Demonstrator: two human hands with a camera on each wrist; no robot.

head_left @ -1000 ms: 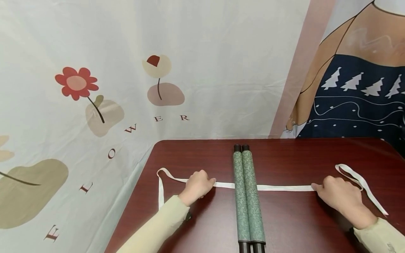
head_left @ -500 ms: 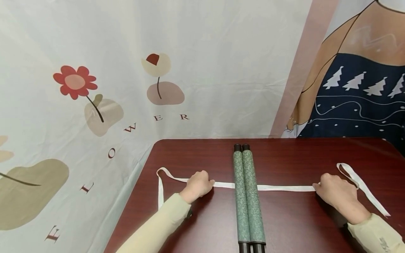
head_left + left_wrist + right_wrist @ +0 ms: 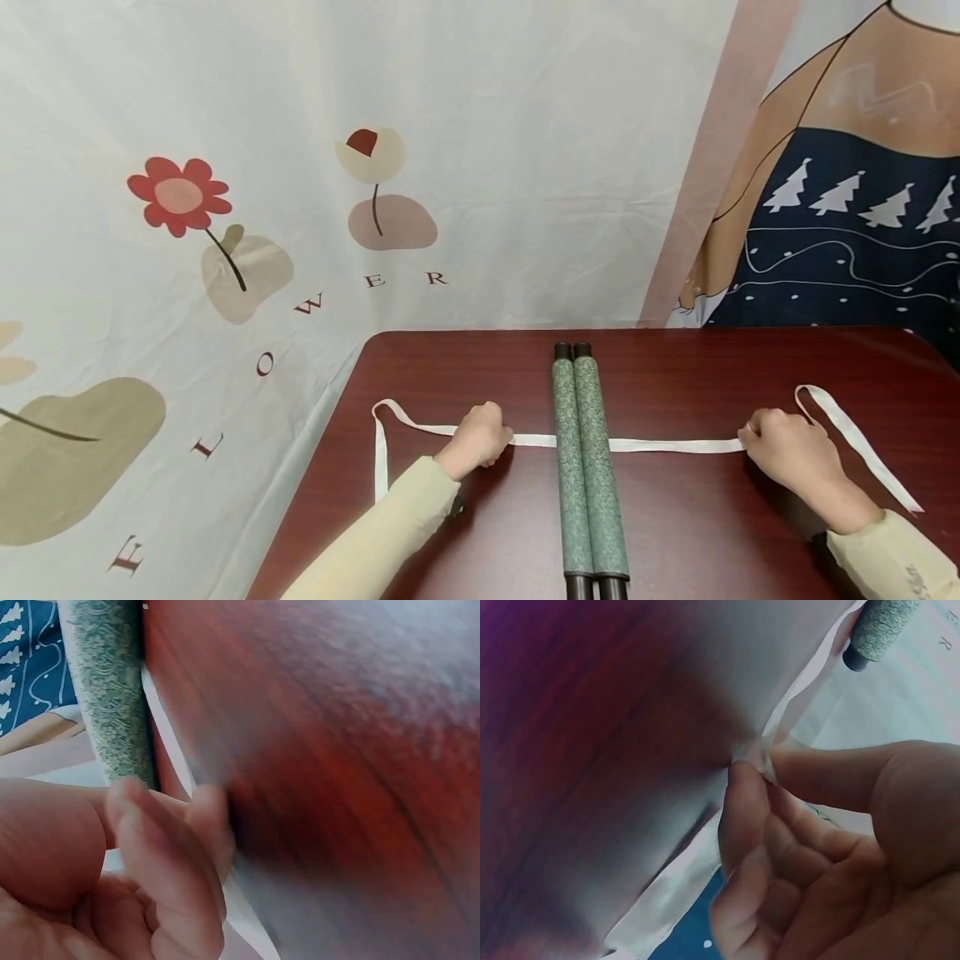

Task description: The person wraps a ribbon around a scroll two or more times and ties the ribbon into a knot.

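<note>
A white ribbon (image 3: 675,446) runs left to right across the table, passing beneath a scroll (image 3: 592,467) with two green patterned rolls side by side and dark end knobs. My left hand (image 3: 477,435) pinches the ribbon just left of the rolls; in the left wrist view the thumb and fingers (image 3: 169,862) close around it near the tabletop. Farther out on the right, my right hand (image 3: 791,450) pinches the other side, and the right wrist view shows the ribbon (image 3: 810,671) between thumb and index fingertip. Between the hands the ribbon lies nearly straight.
The dark red wooden table (image 3: 690,525) backs onto a pale curtain (image 3: 525,167) printed with flowers and letters. One loose ribbon tail bends toward me at the left, and the other loops back and lies slanting at the right.
My left hand has shifted slightly right along the ribbon. My right hand has moved a little left and its grip on the ribbon has changed slightly. The rolls have stayed put.
</note>
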